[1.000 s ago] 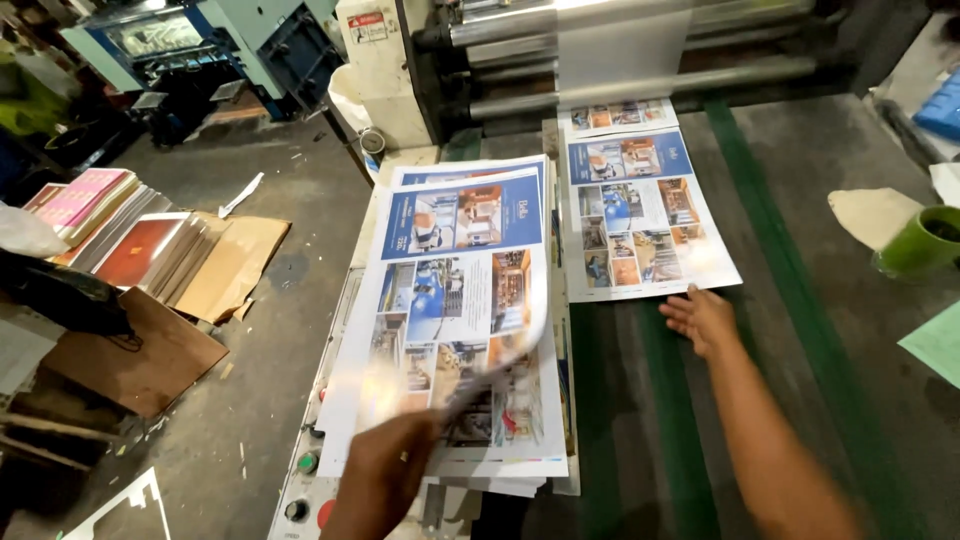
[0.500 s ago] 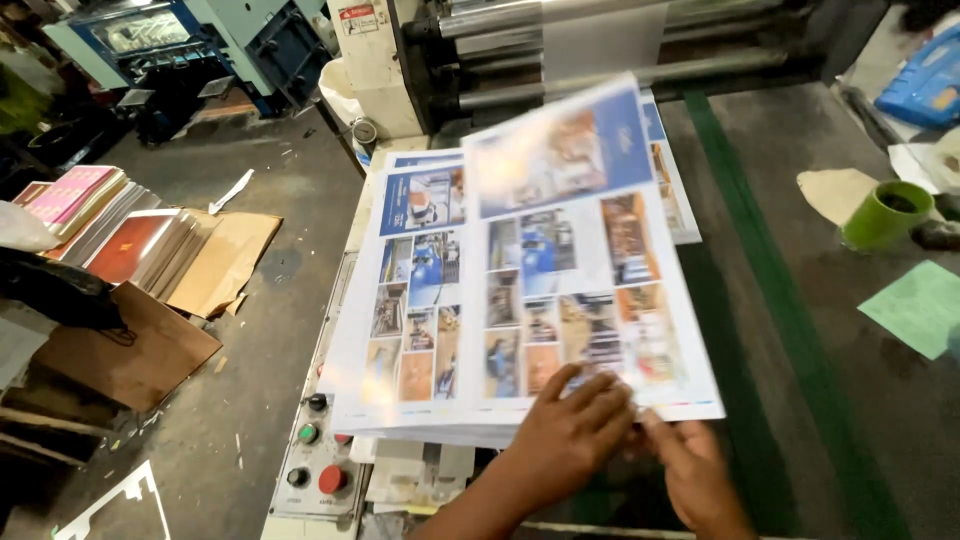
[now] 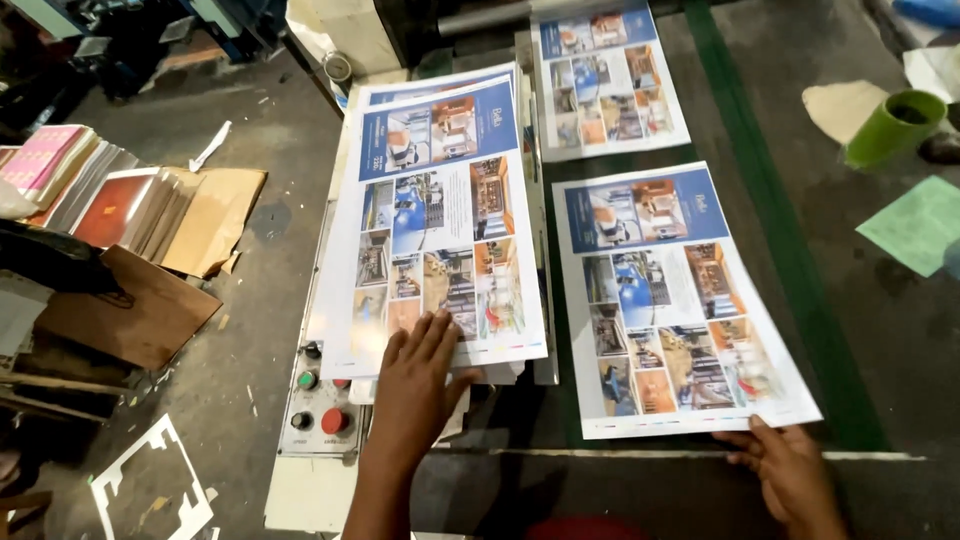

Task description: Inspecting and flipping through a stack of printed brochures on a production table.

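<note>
My left hand [image 3: 420, 375] lies flat, fingers apart, on the near edge of the top printed sheet [image 3: 440, 220] of a stack on the left of the machine table. My right hand [image 3: 790, 470] pinches the near right corner of a second printed sheet [image 3: 670, 290], which lies flat on the dark table to the right of the stack. Both sheets carry colour photo panels under a blue header. A third printed sheet [image 3: 605, 75] lies farther back, under the machine's roller.
A control panel [image 3: 320, 400] with red and green buttons sits left of my left hand. A green cup [image 3: 890, 125] and a green paper [image 3: 915, 225] lie at the right. Stacks of cardboard and printed boards [image 3: 130, 210] stand on the floor at left.
The sheet I held up in both hands half a second ago now lies flat on the table at the right. My left hand has moved onto the stack.
</note>
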